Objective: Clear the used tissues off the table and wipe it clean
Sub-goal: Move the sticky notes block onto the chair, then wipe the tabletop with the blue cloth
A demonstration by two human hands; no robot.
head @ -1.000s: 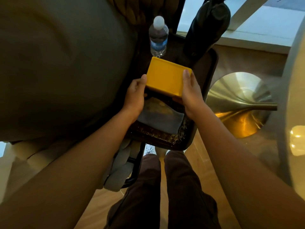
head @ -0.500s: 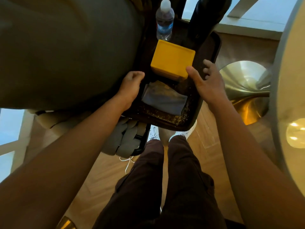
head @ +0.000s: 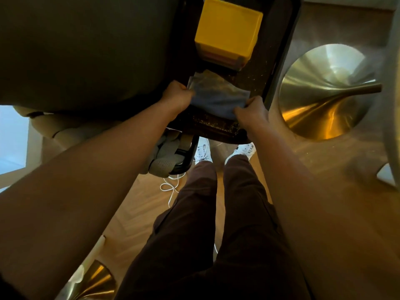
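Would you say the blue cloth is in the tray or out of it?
In: the blue cloth lies on the black tray.

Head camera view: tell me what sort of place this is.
Probably a cafe or lounge seating area: a round table on a flared brass base, wood flooring, and a black tray holding a cloth.

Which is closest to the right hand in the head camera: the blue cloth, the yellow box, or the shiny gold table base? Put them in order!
From the right hand:
1. Blue cloth, pinched in it.
2. Gold table base, to its right.
3. Yellow box, farther back on the tray.
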